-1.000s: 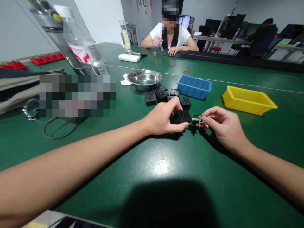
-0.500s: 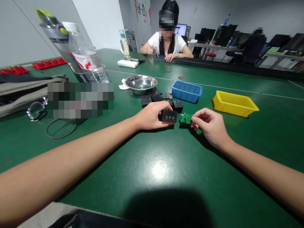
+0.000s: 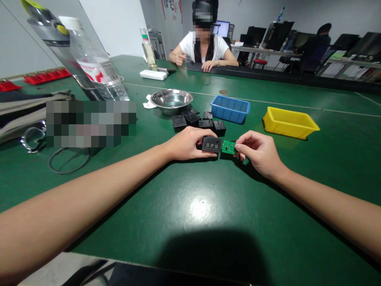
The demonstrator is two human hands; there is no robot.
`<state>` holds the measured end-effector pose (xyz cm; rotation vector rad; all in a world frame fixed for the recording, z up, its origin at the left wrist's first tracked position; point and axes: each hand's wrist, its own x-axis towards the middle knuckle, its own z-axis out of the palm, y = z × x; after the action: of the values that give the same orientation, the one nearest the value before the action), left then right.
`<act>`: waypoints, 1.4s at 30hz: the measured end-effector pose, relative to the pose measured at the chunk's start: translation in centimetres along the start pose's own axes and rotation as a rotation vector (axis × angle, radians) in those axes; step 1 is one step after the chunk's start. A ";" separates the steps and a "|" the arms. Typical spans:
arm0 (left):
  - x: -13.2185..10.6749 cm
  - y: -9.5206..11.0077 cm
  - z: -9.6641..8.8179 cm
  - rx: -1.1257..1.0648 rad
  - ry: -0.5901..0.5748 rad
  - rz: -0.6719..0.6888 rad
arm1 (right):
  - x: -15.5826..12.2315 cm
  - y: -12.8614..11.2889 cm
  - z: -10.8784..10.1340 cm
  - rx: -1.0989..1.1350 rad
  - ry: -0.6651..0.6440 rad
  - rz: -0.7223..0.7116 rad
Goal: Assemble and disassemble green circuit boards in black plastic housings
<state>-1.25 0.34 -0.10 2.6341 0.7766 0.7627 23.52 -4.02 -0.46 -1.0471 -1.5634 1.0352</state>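
My left hand (image 3: 190,143) grips a small black plastic case (image 3: 211,145) marked "SPD", thumb below and fingers above. Between the thumb and fingers of my right hand (image 3: 259,151) is a green circuit board (image 3: 229,147), pinched by its right end. The board's left end meets the right side of the case; whether any of it sits inside I cannot tell. Just beyond my left hand lies a group of several similar black cases (image 3: 192,117).
Behind the cases stand a steel bowl (image 3: 172,99), a blue bin (image 3: 230,109) and a yellow bin (image 3: 290,122). Bottles (image 3: 95,67), a bag (image 3: 18,113) and a cable loop (image 3: 69,160) occupy the left. Across the green table (image 3: 190,206) sits another person (image 3: 205,49).
The circuit board has moved left from a small gap up to the side of the black case, and lies flatter in view. My view has shifted slightly.
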 end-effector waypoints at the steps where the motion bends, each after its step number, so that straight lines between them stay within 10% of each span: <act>1: 0.0 0.0 0.0 0.001 0.000 -0.003 | 0.0 -0.1 0.0 0.000 -0.002 0.002; 42: -0.4 0.3 0.2 -0.043 0.029 -0.039 | 0.0 0.4 0.0 -0.072 0.008 -0.046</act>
<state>-1.29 -0.17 -0.24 2.5674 0.8072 0.8000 23.57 -3.93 -0.84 -1.0578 -1.6214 0.9491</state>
